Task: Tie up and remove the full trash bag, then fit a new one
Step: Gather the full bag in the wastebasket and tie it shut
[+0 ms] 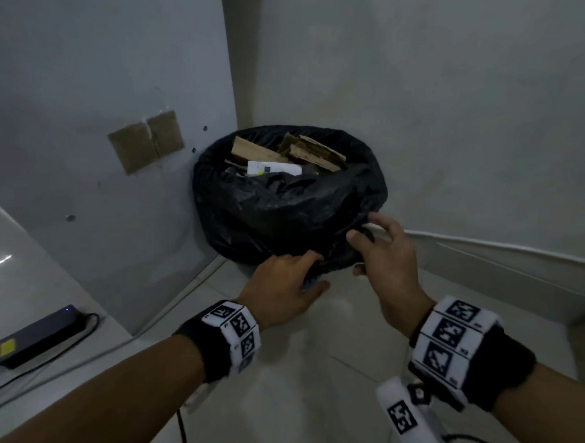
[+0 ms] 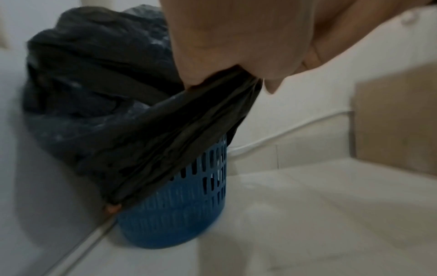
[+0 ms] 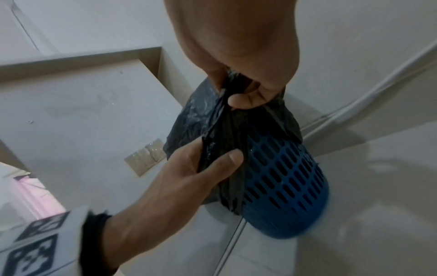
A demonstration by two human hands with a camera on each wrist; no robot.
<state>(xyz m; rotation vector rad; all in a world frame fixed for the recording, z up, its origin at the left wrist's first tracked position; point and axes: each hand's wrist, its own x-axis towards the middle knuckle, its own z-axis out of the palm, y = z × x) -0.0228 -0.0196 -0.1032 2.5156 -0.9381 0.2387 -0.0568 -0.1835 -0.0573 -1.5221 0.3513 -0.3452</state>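
Note:
A black trash bag (image 1: 285, 204) lines a blue slotted bin (image 2: 175, 214) in the room's corner, its rim folded over the bin's top. Cardboard pieces (image 1: 307, 150) and white paper fill it. My left hand (image 1: 287, 287) grips the bag's overhanging edge at the near side; in the right wrist view the left hand (image 3: 189, 179) has thumb and fingers curled round a bunched fold of bag (image 3: 220, 149). My right hand (image 1: 379, 247) pinches the bag's edge just to the right, and its fingers (image 3: 246, 99) curl round the plastic above the bin (image 3: 283, 186).
The bin stands between a grey panel (image 1: 106, 115) on the left and a white wall (image 1: 454, 111) behind. A black power adapter (image 1: 38, 335) with cable lies on the floor at left. A cardboard box (image 2: 397, 119) stands to the right. Pale floor tiles (image 1: 312, 371) lie in front.

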